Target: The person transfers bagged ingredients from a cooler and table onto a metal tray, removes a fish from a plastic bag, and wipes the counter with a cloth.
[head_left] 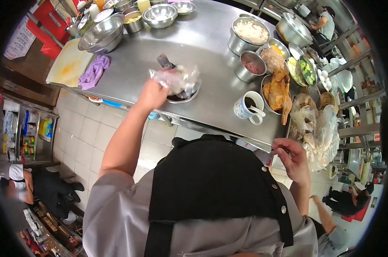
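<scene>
My left hand is closed on a crumpled clear plastic bag above the steel table's front edge. Beneath and beside the bag, a dark grey piece of food sticks out, its kind unclear. A round metal bowl sits under the bag and is mostly covered by it. Over at the table's right front corner, my right hand has curled fingers with thumb and forefinger close together; whether anything thin is between them I cannot make out. The nearest things to it are the table edge and bagged food.
A patterned mug with dark liquid and a white spoon stands near a whole browned bird. Bowls of minced meat and pale food are behind. Left lie a purple cloth and cutting board. Other people work nearby.
</scene>
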The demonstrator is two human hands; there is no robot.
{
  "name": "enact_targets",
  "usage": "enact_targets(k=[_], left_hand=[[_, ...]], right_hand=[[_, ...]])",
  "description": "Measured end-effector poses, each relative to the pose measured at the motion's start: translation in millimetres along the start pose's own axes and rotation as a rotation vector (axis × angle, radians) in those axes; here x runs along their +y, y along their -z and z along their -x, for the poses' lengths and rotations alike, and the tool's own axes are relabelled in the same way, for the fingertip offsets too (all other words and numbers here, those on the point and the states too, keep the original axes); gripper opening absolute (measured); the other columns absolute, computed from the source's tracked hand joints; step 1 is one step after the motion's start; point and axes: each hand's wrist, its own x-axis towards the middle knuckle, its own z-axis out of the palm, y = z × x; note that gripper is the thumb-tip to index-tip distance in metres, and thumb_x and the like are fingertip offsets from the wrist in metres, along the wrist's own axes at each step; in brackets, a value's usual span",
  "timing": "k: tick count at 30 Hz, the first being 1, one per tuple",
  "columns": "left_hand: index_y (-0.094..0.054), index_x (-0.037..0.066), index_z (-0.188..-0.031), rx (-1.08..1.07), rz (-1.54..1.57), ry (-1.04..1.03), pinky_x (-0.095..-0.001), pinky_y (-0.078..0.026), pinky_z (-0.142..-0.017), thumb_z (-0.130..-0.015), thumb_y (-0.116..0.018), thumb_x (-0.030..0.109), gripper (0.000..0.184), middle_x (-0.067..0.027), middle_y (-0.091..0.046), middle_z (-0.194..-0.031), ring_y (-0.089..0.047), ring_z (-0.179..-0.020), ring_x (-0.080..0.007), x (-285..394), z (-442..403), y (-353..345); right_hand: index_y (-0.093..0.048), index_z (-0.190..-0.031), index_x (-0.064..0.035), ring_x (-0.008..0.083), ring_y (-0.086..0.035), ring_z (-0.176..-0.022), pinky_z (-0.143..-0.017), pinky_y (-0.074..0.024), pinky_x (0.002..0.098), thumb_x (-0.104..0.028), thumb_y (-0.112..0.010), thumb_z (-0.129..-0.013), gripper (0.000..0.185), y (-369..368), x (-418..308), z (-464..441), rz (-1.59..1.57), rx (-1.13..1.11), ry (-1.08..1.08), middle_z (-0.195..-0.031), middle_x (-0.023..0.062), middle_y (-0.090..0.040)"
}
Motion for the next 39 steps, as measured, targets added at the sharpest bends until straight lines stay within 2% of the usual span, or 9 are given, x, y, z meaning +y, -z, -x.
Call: enact_targets(k=[1, 5, 9, 13, 16, 23, 29, 32, 39], left_hand=[[-0.07, 0.007, -0.106, 0.015, 0.117, 0.059, -0.035, -0.048, -0.092, -0.09, -0.054, 0.014, 0.023, -0.0163, -0.07, -0.1, -0.065, -0.103, -0.0291, -0.8, -4.0, -2.3], [-0.07, 0.002, -0.097, 0.225, 0.362, 0.212, -0.0289, -0.049, -0.08, -0.099, -0.051, 0.022, 0.028, -0.0054, -0.071, -0.093, -0.06, -0.086, -0.0106, 18.7, -35.5, 4.8], [-0.065, 0.001, -0.094, 0.345, 0.833, 0.304, -0.0287, -0.049, -0.083, -0.101, -0.049, 0.024, 0.03, -0.0104, -0.071, -0.097, -0.063, -0.088, -0.0151, 33.4, -52.8, 22.2], [-0.059, 0.001, -0.097, 0.402, 1.009, 0.305, -0.0347, -0.051, -0.086, -0.101, -0.046, 0.023, 0.026, -0.0189, -0.069, -0.1, -0.065, -0.094, -0.024, 44.1, -47.5, 55.1], [-0.058, 0.0, -0.098, 0.47, 1.091, 0.374, -0.0354, -0.05, -0.087, -0.101, -0.045, 0.022, 0.025, -0.0184, -0.068, -0.103, -0.065, -0.095, -0.0239, 47.0, -31.4, 69.3], [-0.059, 0.004, -0.09, 0.539, 0.896, 0.451, -0.0321, -0.05, -0.08, -0.1, -0.047, 0.023, 0.024, -0.0074, -0.063, -0.087, -0.061, -0.082, -0.0171, 72.7, 40.8, 62.7], [-0.06, 0.001, -0.09, 0.126, 0.534, 0.38, -0.0292, -0.049, -0.067, -0.1, -0.039, 0.017, 0.028, -0.0048, -0.064, -0.081, -0.059, -0.074, -0.0123, 142.5, 87.6, 15.6], [-0.06, 0.0, -0.092, 0.023, 0.461, 0.4, -0.0285, -0.048, -0.064, -0.101, -0.037, 0.016, 0.03, -0.0049, -0.064, -0.081, -0.059, -0.073, -0.0119, 164.8, 105.3, -11.0], [-0.058, 0.003, -0.079, 0.028, 0.35, 0.814, -0.0319, -0.045, -0.056, -0.096, -0.049, 0.021, 0.027, -0.0046, -0.057, -0.07, -0.053, -0.062, -0.0133, 119.7, 171.7, -16.9]], right_hand=[[-0.063, -0.114, -0.0003, 0.0083, -0.061, -0.082, -0.063, -0.0496, 0.0218, -0.007, -0.064, -0.092, 0.023, -3.5, -2.1, -0.3, -0.005, 0.001, -0.011, -0.097, 0.0038, -0.068], [-0.063, -0.113, 0.0003, 0.0092, -0.062, -0.083, -0.067, -0.0499, 0.0227, -0.006, -0.063, -0.092, 0.022, -18.9, -10.7, -0.5, -0.011, 0.019, -0.04, -0.097, 0.0041, -0.068], [-0.062, -0.113, 0.0011, 0.0108, -0.062, -0.083, -0.075, -0.0504, 0.0251, -0.005, -0.062, -0.092, 0.021, -24.0, -8.6, 0.4, 0.019, 0.004, -0.037, -0.095, 0.0048, -0.068], [-0.062, -0.113, 0.0016, 0.0114, -0.062, -0.084, -0.078, -0.0502, 0.0261, -0.004, -0.062, -0.092, 0.021, -27.8, -7.2, 7.7, -0.014, 0.003, -0.079, -0.095, 0.0056, -0.068], [-0.062, -0.113, 0.0015, 0.0111, -0.062, -0.085, -0.078, -0.0503, 0.0259, -0.004, -0.062, -0.092, 0.021, -29.5, -4.3, 11.5, -0.05, -0.027, -0.109, -0.096, 0.0056, -0.068], [-0.065, -0.11, -0.0002, 0.0117, -0.063, -0.089, -0.079, -0.0504, 0.0254, -0.007, -0.063, -0.093, 0.019, -24.5, 7.8, 10.0, 0.015, -0.136, 0.077, -0.097, 0.0062, -0.068], [-0.064, -0.111, -0.0041, 0.0128, -0.062, -0.083, -0.071, -0.052, 0.0276, -0.014, -0.066, -0.091, 0.023, -60.9, 28.5, 5.8, -0.08, -0.287, 0.325, -0.094, 0.0064, -0.066], [-0.064, -0.111, -0.0036, 0.0147, -0.063, -0.079, -0.072, -0.0521, 0.0276, -0.02, -0.066, -0.09, 0.027, -63.6, 42.5, 17.0, 0.024, -0.35, 0.321, -0.095, 0.0081, -0.067], [-0.066, -0.109, -0.0035, 0.0151, -0.064, -0.078, -0.071, -0.0513, 0.0291, -0.021, -0.067, -0.09, 0.025, -56.0, 145.3, 53.9, -0.051, -0.307, 0.01, -0.091, 0.0087, -0.068]])
